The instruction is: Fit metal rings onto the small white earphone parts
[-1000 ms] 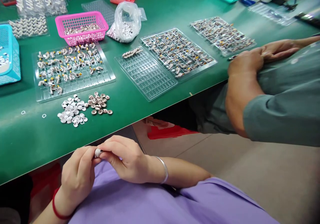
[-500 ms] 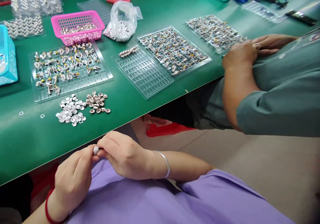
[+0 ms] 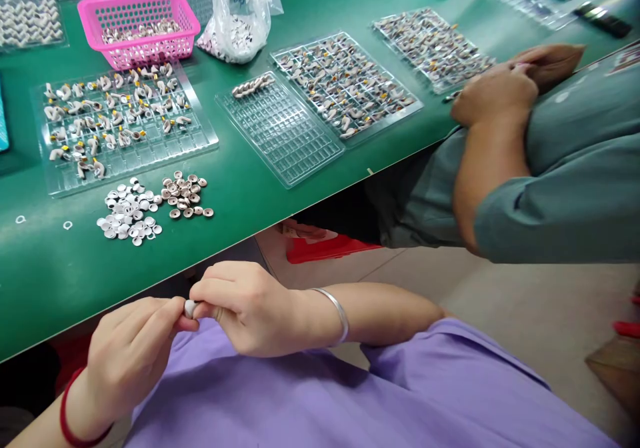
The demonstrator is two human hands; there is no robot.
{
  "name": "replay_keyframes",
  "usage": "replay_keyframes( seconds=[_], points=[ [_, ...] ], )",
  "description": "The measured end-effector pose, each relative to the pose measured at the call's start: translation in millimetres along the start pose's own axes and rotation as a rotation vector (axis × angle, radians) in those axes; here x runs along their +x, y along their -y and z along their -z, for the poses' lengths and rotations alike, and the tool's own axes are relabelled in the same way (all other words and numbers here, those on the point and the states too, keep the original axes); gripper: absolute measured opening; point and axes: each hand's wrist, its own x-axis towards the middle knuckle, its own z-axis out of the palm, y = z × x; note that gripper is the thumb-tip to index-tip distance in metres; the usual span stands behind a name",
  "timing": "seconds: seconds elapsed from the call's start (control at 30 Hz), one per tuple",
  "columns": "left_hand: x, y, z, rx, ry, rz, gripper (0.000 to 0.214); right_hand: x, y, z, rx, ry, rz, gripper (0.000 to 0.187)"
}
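Both my hands meet just below the green table's front edge, over my purple shirt. My left hand [image 3: 127, 351] and my right hand [image 3: 240, 305] pinch one small white part [image 3: 189, 308] between their fingertips. On the table above them lies a heap of white caps [image 3: 127, 215] beside a heap of brownish caps [image 3: 186, 198]. Behind the heaps is a clear tray [image 3: 195, 148] partly filled with small earpiece-like parts.
An almost bare clear tray [image 3: 285, 135] and two filled trays [image 3: 345, 88] lie to the right. A pink basket [image 3: 137, 28] and a plastic bag [image 3: 235, 21] stand at the back. A co-worker's hands [image 3: 500, 88] rest at the table's right edge. Two small rings [image 3: 67, 225] lie at the left.
My view has shifted, so the table's contents sit higher and further left in the picture. My hands stay pinched on the white part. The co-worker's hands have shifted slightly.
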Motion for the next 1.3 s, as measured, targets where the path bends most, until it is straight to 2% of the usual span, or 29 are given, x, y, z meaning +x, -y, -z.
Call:
replay_keyframes(
  seconds=[0.2,0.3,0.57,0.77,1.0,1.07,1.17,1.3],
  points=[
    [0,-3,2.8,-0.153,0.042,0.025,0.014,6,4,20,0.168,0.258,-0.092,0.014],
    [5,-4,4.9,-0.234,0.064,0.028,0.015,8,6,26,0.198,0.322,-0.126,0.015],
    [18,3,10.7,-0.384,0.189,-0.031,0.019,5,10,25,0.330,0.318,-0.180,0.013],
    [20,3,12.5,-0.473,0.283,-0.077,0.025,-1,19,27,0.447,0.288,-0.284,0.016],
    [21,-3,24.5,-0.398,0.390,-0.056,0.025,1,26,34,0.660,0.322,-0.432,0.019],
    [26,-7,23.8,-0.298,0.343,-0.022,0.025,3,20,38,0.587,0.315,-0.393,0.019],
    [36,-15,17.6,-0.159,0.224,0.070,0.026,2,10,41,0.326,0.231,-0.242,0.015],
    [41,-22,8.5,-0.122,0.199,0.182,0.029,-4,2,39,0.034,0.135,-0.066,0.014]
  ],
)
